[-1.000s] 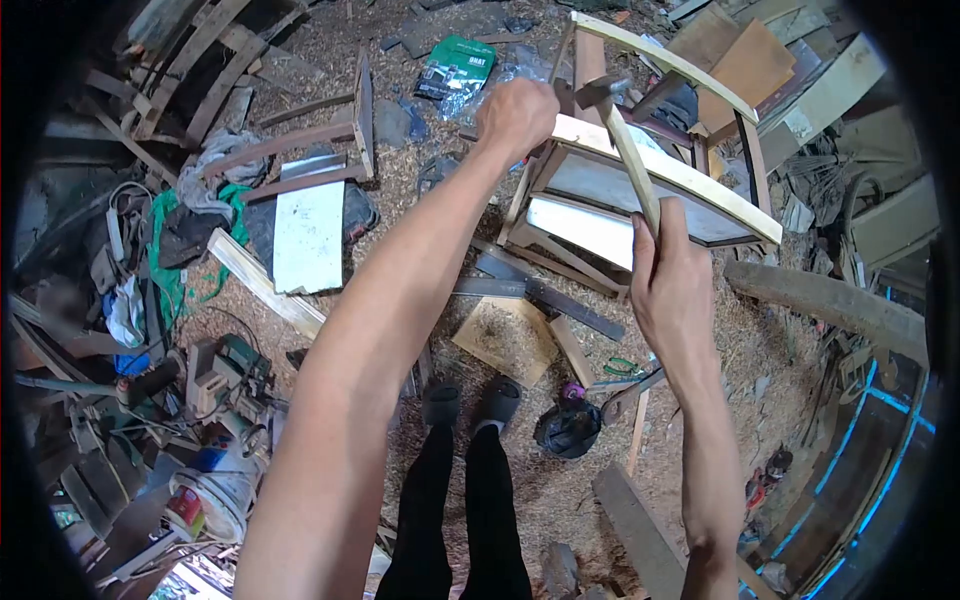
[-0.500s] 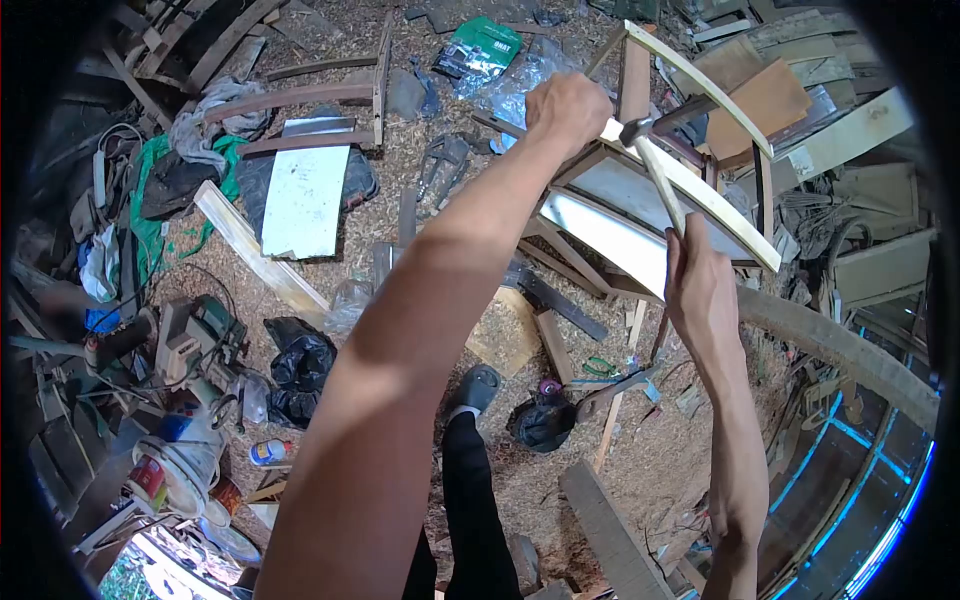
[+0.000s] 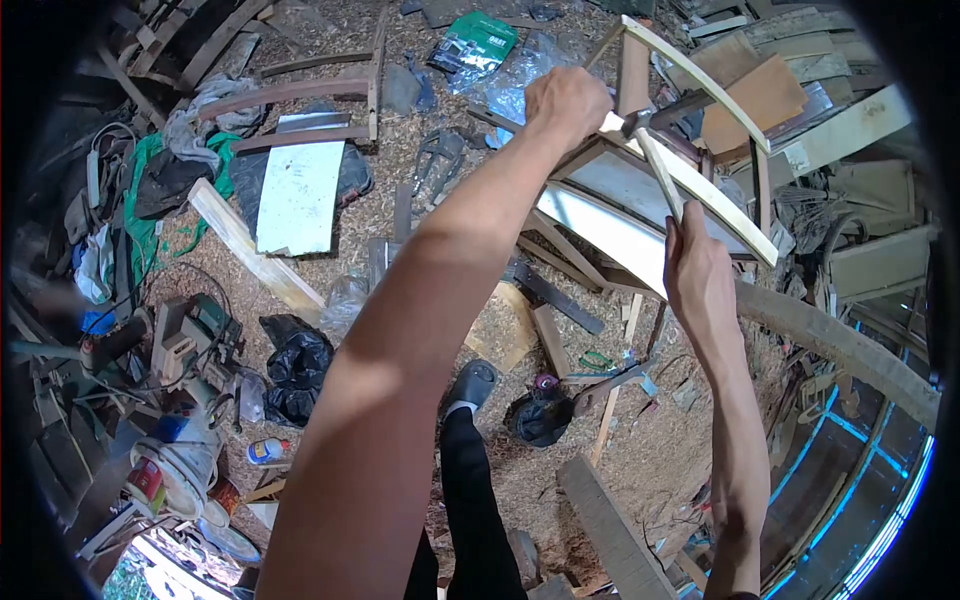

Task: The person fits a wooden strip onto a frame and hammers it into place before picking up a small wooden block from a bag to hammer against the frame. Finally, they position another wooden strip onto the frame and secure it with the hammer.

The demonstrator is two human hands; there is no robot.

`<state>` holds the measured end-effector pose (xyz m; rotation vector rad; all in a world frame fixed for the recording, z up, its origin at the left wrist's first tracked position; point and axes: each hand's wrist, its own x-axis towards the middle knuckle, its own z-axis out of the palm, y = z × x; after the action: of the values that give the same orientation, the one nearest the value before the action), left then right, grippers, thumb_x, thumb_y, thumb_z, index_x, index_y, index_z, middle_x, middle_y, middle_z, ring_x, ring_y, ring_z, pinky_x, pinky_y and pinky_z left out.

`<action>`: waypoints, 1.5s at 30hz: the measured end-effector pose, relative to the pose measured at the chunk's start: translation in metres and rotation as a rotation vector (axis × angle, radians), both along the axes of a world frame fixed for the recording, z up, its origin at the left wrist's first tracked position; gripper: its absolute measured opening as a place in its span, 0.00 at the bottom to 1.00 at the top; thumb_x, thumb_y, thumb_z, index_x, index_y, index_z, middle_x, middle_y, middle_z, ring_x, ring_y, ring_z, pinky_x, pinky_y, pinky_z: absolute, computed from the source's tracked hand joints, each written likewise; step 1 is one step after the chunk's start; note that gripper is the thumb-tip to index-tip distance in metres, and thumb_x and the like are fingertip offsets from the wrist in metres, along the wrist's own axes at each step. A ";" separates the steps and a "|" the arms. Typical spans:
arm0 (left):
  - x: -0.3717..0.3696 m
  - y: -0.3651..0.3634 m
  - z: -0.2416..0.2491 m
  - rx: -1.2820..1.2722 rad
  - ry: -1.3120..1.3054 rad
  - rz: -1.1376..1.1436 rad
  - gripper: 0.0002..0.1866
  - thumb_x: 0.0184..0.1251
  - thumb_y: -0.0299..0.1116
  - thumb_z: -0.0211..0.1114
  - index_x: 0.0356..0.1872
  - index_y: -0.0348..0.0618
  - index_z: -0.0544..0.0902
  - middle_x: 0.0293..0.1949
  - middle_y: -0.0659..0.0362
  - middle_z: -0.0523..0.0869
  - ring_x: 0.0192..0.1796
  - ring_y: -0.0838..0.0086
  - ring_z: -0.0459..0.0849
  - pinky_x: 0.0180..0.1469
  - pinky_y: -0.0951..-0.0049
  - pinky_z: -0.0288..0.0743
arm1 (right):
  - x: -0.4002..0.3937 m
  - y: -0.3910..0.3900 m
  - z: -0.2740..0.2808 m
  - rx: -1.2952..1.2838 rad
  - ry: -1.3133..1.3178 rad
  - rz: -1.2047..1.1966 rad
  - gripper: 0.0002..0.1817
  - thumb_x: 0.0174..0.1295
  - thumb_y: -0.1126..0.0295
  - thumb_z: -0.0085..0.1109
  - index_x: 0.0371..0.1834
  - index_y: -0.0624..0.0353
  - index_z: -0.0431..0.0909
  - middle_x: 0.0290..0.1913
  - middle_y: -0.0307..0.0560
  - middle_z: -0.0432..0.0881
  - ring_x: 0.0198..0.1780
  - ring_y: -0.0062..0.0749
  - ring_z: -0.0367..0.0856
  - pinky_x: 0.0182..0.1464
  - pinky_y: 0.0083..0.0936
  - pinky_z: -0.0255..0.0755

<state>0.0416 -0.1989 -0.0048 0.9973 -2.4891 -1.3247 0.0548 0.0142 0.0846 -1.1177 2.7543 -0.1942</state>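
My right hand (image 3: pixel 698 262) is wrapped round the handle of a hammer (image 3: pixel 660 172). The hammer's head lies at the upper edge of a wooden frame (image 3: pixel 712 196), close beside my left hand. My left hand (image 3: pixel 568 102) is closed at the frame's upper left end, its fingers folded; what they grip is hidden behind the hand. Below the pale top strip, the frame holds a grey panel (image 3: pixel 625 188), and a white board (image 3: pixel 600 235) shows beneath it.
A long white board (image 3: pixel 300 198) and a pale plank (image 3: pixel 255 250) lie on the shavings at the left. Black plastic bags (image 3: pixel 296 362), a power tool (image 3: pixel 195 340) and a glue bottle (image 3: pixel 268 451) are nearer. A curved beam (image 3: pixel 840 345) crosses the right side.
The whole view has shifted slightly. The hammer head stays near my left hand at the frame's edge, and both hands keep nearly the same pose.
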 end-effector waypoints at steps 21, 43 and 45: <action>0.000 -0.002 -0.002 0.018 0.004 -0.028 0.18 0.58 0.38 0.53 0.38 0.35 0.86 0.41 0.40 0.85 0.48 0.49 0.84 0.52 0.59 0.77 | 0.013 0.019 -0.011 -0.193 -0.007 -0.010 0.07 0.69 0.71 0.48 0.44 0.58 0.63 0.20 0.64 0.75 0.24 0.62 0.78 0.22 0.46 0.66; -0.003 -0.009 -0.002 0.068 -0.131 -0.146 0.19 0.51 0.36 0.58 0.40 0.35 0.86 0.45 0.40 0.84 0.52 0.50 0.83 0.54 0.61 0.76 | 0.021 0.030 -0.071 -0.243 0.038 -0.146 0.10 0.64 0.73 0.51 0.45 0.58 0.64 0.25 0.64 0.78 0.29 0.63 0.79 0.28 0.48 0.69; -0.005 -0.007 -0.001 0.094 -0.097 -0.105 0.20 0.52 0.38 0.57 0.40 0.35 0.86 0.46 0.40 0.84 0.52 0.49 0.82 0.55 0.60 0.75 | 0.007 0.034 -0.072 -0.074 0.132 -0.113 0.11 0.62 0.75 0.53 0.45 0.57 0.65 0.25 0.61 0.78 0.28 0.61 0.79 0.27 0.47 0.70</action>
<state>0.0370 -0.2063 -0.0059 0.9848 -2.6051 -1.4700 0.0622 0.0482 0.0121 -1.0267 2.9527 -0.2465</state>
